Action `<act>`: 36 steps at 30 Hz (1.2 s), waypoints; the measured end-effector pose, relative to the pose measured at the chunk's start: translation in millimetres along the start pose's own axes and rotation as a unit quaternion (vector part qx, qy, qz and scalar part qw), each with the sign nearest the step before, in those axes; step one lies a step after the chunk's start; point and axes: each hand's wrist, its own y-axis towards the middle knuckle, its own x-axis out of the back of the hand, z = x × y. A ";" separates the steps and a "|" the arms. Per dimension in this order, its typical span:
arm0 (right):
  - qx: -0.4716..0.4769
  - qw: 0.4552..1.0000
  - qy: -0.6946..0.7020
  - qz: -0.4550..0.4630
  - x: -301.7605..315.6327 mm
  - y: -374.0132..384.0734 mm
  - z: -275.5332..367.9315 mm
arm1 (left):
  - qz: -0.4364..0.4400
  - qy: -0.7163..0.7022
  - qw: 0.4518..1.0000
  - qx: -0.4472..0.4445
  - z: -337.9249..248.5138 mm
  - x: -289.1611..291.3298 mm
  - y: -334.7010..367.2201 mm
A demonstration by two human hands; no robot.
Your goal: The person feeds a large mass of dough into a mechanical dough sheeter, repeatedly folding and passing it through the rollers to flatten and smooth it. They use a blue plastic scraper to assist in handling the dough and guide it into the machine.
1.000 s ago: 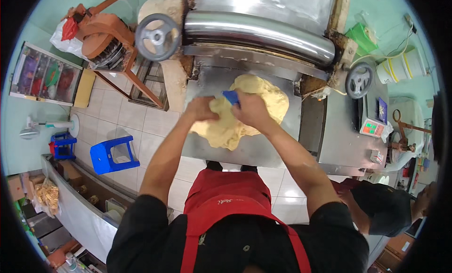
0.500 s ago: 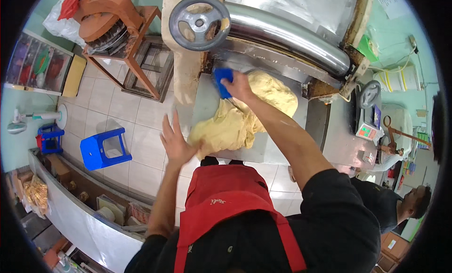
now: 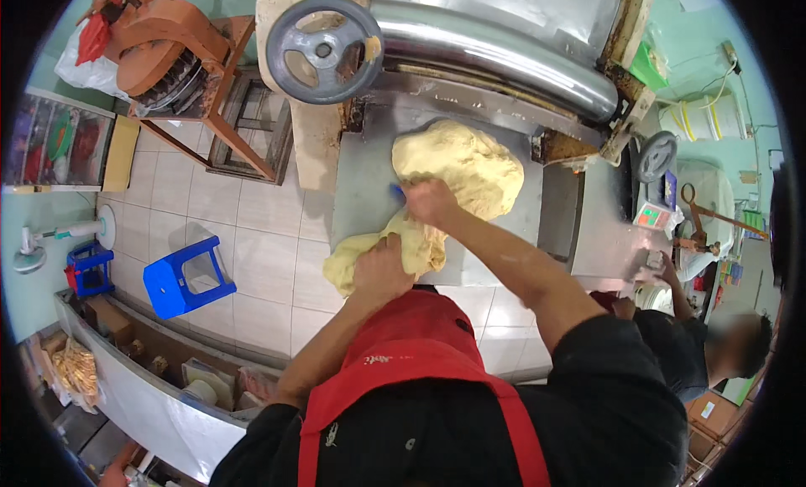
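Note:
My right hand [image 3: 431, 205] is closed round a blue dough scraper [image 3: 397, 191], of which only a small corner shows past the fingers. It is over the gap between two masses of yellow dough. The larger lump of dough [image 3: 462, 164] lies rounded on the metal table [image 3: 361, 172], beyond my right hand. A smaller, floppy piece of dough [image 3: 340, 256] lies nearer, at the table's front edge. My left hand [image 3: 382, 269] grips this nearer piece from above with curled fingers.
A steel roller [image 3: 504, 59] with a grey handwheel [image 3: 324, 50] spans the table's far side. To the right are a digital scale [image 3: 652, 214] and a co-worker [image 3: 680, 344]. A blue stool [image 3: 189, 277] stands on the tiled floor at left.
My left hand has come down from open in the air onto the nearer dough. My right hand has drawn the scraper nearer, and the dough now shows as two masses.

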 end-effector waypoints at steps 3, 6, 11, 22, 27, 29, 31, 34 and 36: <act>-0.047 0.997 0.048 0.043 8.9 32.3 -9.1 | -0.093 -0.024 0.994 -0.043 22.1 -25.8 -20.9; -0.116 0.980 0.158 0.026 14.0 46.7 -27.7 | -0.265 0.090 0.954 -0.107 24.3 -4.2 -27.0; -0.245 0.957 0.146 0.061 121.7 9.9 11.2 | -0.143 0.021 0.989 0.046 42.7 3.7 0.6; -0.229 0.950 0.094 0.190 39.8 -53.6 -17.7 | -0.072 -0.269 0.958 0.062 104.5 -24.2 -52.0; -0.328 0.897 0.290 0.067 -0.6 -104.6 58.2 | -0.042 -0.474 0.879 0.037 79.0 21.8 -62.8; -0.375 0.829 0.414 0.006 -4.9 -121.4 98.2 | -0.027 -0.478 0.878 0.018 55.4 42.8 -71.2; -0.400 0.774 0.490 -0.027 -10.3 -149.8 106.0 | 0.002 -0.500 0.866 -0.017 20.3 66.5 -78.3; -0.414 0.698 0.572 -0.120 36.5 -182.7 98.7 | 0.059 -0.545 0.831 -0.090 -23.2 71.2 -69.0; -0.423 0.630 0.630 -0.168 90.2 -219.6 73.7 | 0.080 -0.544 0.826 -0.124 -69.6 67.5 -60.7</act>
